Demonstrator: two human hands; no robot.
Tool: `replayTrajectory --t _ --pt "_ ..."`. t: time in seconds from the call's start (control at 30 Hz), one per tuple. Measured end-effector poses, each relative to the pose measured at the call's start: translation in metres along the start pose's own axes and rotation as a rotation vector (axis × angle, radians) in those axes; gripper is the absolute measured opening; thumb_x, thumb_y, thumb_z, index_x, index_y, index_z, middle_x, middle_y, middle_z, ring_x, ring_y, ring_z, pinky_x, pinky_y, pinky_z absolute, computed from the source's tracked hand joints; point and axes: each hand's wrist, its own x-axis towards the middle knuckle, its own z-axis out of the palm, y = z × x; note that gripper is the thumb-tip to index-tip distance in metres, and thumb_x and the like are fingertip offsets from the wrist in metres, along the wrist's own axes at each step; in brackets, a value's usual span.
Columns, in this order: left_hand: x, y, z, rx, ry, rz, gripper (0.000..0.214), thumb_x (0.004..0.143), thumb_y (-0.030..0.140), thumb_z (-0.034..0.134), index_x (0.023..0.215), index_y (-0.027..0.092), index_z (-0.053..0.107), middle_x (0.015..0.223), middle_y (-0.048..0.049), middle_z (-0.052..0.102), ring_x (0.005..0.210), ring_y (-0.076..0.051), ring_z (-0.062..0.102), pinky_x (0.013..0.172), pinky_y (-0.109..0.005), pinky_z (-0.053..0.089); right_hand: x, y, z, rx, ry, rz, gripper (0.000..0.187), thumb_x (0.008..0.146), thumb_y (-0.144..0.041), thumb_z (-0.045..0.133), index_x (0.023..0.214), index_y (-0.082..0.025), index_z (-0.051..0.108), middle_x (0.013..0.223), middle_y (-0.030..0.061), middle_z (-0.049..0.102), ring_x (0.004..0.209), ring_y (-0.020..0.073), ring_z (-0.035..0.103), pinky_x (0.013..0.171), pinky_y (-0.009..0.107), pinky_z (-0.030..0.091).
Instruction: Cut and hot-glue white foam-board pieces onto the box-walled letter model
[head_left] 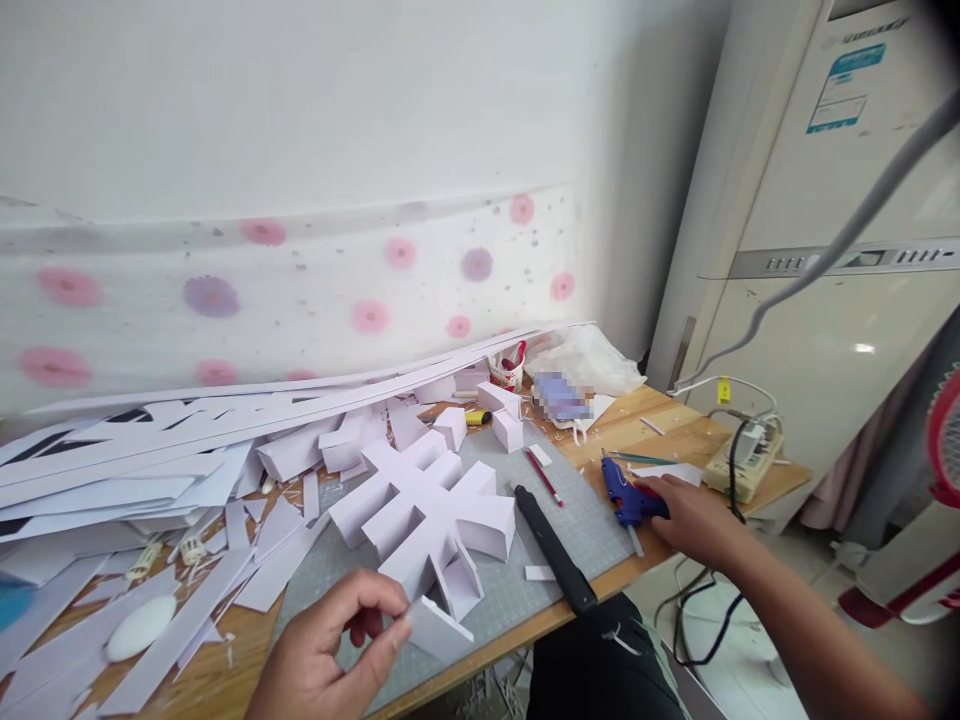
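Between the thumb and forefinger of my left hand (337, 640) is a small flat strip of white foam board (444, 632), held over the front edge of a grey cutting mat (600, 535). Just beyond it lies a white three-dimensional foam-board shape (439, 475) with branching arms and open gaps. Over at the table's right side, my right hand (697, 520) has its fingers closed around the handle of a blue glue gun (626, 495). The nozzle points up and away from me. Part of the handle is hidden by my fingers.
A long black tool (555, 550) crosses the mat's front edge, near a red pencil (544, 475). White board offcuts (277, 560) crowd the left side. A power strip (742, 460) with cables sits at the right corner. Small white blocks (508, 430) and a yellow-black cutter (478, 418) lie behind.
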Motion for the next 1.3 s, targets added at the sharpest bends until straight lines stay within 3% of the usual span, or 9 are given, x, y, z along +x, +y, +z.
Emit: replayTrajectory --t 0.13,0.23,0.37,0.47,0.57,0.73,0.9,1.1,1.3 --pt "0.009 0.012 0.000 0.118 -0.055 0.057 0.007 0.077 0.026 0.063 0.072 0.022 0.060 0.069 0.0018 0.061 0.062 -0.013 0.055 0.059 -0.022 0.045 -0.007 -0.011 -0.009 -0.019 0.179 -0.058 0.049 0.070 -0.014 0.052 0.118 -0.014 0.063 0.110 0.0155 0.063 0.101 0.0318 0.060 0.089 0.044 0.046" --pt "0.016 0.028 0.006 0.183 -0.080 0.089 0.006 0.076 0.018 0.060 0.071 0.021 0.060 0.066 0.0026 0.059 0.061 -0.012 0.052 0.059 -0.022 0.043 -0.016 -0.052 -0.030 0.210 0.374 -0.203 0.026 0.083 -0.027 0.052 0.101 -0.017 0.067 0.105 0.0141 0.062 0.096 0.0293 0.061 0.085 0.043 0.049" --pt "0.027 0.038 0.020 0.211 -0.085 0.157 0.010 0.073 0.011 0.061 0.068 0.020 0.060 0.065 0.0031 0.058 0.062 -0.012 0.050 0.061 -0.023 0.042 -0.023 -0.134 -0.062 0.625 0.194 -0.692 0.017 0.088 -0.026 0.055 0.100 -0.020 0.065 0.102 0.0092 0.063 0.098 0.0208 0.060 0.088 0.033 0.048" --pt "0.032 0.039 0.026 0.252 -0.084 0.199 0.012 0.071 0.009 0.063 0.068 0.020 0.060 0.065 0.0036 0.058 0.062 -0.011 0.050 0.061 -0.023 0.041 -0.020 -0.184 -0.074 0.684 0.101 -0.872 0.018 0.086 -0.021 0.059 0.102 -0.016 0.066 0.098 0.0102 0.064 0.094 0.0196 0.060 0.085 0.032 0.048" --pt "0.035 0.041 0.027 0.282 -0.058 0.249 0.013 0.070 0.007 0.065 0.068 0.019 0.060 0.064 0.0040 0.058 0.062 -0.011 0.050 0.061 -0.022 0.040 -0.011 -0.209 -0.075 0.599 0.030 -0.956 0.017 0.080 -0.013 0.064 0.096 -0.014 0.069 0.097 0.0111 0.065 0.089 0.0207 0.060 0.080 0.033 0.048" --pt "0.038 0.041 0.024 0.279 0.005 0.278 0.011 0.070 0.009 0.067 0.070 0.019 0.061 0.067 0.0035 0.060 0.062 -0.011 0.050 0.061 -0.023 0.041 0.002 -0.217 -0.074 0.563 0.015 -0.968 0.011 0.075 -0.008 0.067 0.081 -0.015 0.071 0.093 0.0084 0.065 0.083 0.0189 0.059 0.075 0.031 0.047" --pt "0.028 0.021 0.016 0.190 0.008 0.198 0.006 0.083 0.020 0.060 0.084 0.020 0.066 0.072 0.0018 0.064 0.060 -0.011 0.053 0.057 -0.023 0.044 0.009 -0.213 -0.066 0.678 0.003 -0.897 0.007 0.075 -0.009 0.068 0.079 -0.014 0.071 0.091 0.0075 0.063 0.083 0.0177 0.059 0.076 0.030 0.046" --pt "0.004 -0.016 0.023 0.371 -0.014 0.430 0.029 0.085 0.007 0.050 0.105 0.021 0.066 0.110 -0.0054 0.069 0.095 -0.019 0.062 0.084 -0.033 0.049 0.012 -0.207 -0.046 0.811 -0.067 -0.797 0.002 0.078 -0.015 0.069 0.079 -0.015 0.070 0.091 0.0063 0.061 0.085 0.0163 0.060 0.079 0.029 0.046" --pt "-0.006 -0.030 0.029 0.553 -0.043 0.476 0.042 0.082 0.001 0.047 0.113 0.023 0.066 0.120 -0.0028 0.067 0.086 -0.019 0.059 0.080 -0.035 0.051 0.013 -0.208 -0.041 0.812 -0.095 -0.808 0.003 0.078 -0.015 0.068 0.078 -0.017 0.070 0.092 0.0050 0.059 0.087 0.0162 0.059 0.079 0.030 0.046"
